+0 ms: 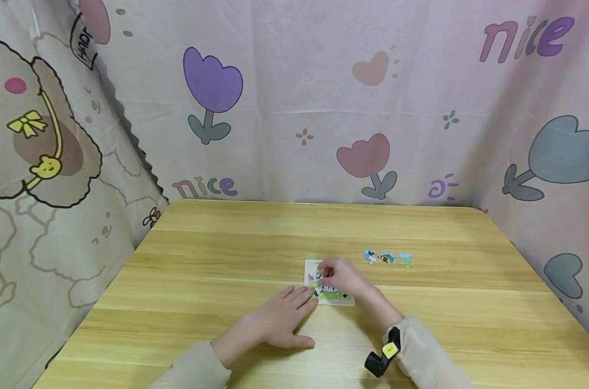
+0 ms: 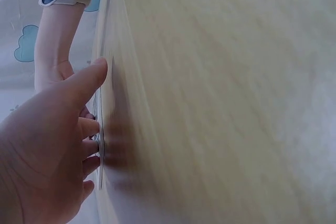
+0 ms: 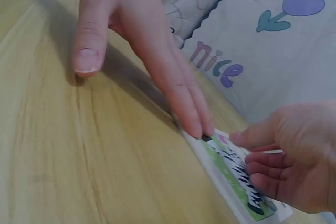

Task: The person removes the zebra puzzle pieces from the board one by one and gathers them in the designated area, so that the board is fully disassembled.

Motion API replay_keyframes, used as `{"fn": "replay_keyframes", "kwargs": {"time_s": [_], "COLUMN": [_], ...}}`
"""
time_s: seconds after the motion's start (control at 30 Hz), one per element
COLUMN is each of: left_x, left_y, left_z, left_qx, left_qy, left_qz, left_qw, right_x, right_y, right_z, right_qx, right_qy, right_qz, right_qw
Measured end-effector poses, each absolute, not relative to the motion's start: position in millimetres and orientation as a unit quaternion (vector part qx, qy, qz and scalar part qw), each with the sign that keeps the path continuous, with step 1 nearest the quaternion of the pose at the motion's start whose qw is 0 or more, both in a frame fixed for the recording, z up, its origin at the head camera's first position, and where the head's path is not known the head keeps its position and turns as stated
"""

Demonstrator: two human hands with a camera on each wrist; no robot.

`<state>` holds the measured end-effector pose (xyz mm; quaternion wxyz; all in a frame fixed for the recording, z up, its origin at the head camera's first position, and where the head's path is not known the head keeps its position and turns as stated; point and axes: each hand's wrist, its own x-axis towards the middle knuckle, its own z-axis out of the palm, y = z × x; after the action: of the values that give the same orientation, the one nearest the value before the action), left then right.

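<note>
A small puzzle board (image 1: 330, 302) with a white rim lies on the table, showing a black-and-white striped animal on green. My left hand (image 1: 284, 319) rests its outstretched fingertips on the board's near left corner, thumb spread away; the left wrist view shows this hand (image 2: 47, 150) at the board's thin edge. Over the board's upper part is my right hand (image 1: 345, 276), and in the right wrist view this hand (image 3: 304, 153) has its fingers bent against the picture. Whether a piece sits between thumb and fingers cannot be made out.
Several small picture pieces (image 1: 387, 257) lie in a row on the wooden table (image 1: 216, 254), to the right of and beyond the board. A printed curtain (image 1: 284, 70) hangs behind the table and along its sides. A black wrist camera (image 1: 384, 354) is strapped on the right sleeve.
</note>
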<state>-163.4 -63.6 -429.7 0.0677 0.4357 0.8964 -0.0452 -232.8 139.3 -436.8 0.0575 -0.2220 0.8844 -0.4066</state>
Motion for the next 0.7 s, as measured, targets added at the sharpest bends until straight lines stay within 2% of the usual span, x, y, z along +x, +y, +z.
{"fn": "replay_keyframes", "kwargs": {"time_s": [0.2,0.4,0.7], "left_x": [-164.3,-163.6,-163.7], "left_y": [-63.2,-63.0,-61.1], "left_z": [-429.4,-427.1,-426.1], "left_qx": [0.437,0.441,0.441], "left_qy": [0.897,0.895,0.895], "left_qz": [-0.039,-0.041,-0.041], "left_qw": [0.064,0.058,0.056], "right_x": [-232.8,-230.9,-231.9], "right_y": [134.8,130.4,128.3], "right_z": [-437.8,-434.6,-434.4], "right_qx": [-0.234,-0.226,-0.211], "right_qy": [0.904,0.916,0.909], "right_qz": [-0.354,-0.326,-0.352], "right_qw": [0.044,0.056,0.069]}}
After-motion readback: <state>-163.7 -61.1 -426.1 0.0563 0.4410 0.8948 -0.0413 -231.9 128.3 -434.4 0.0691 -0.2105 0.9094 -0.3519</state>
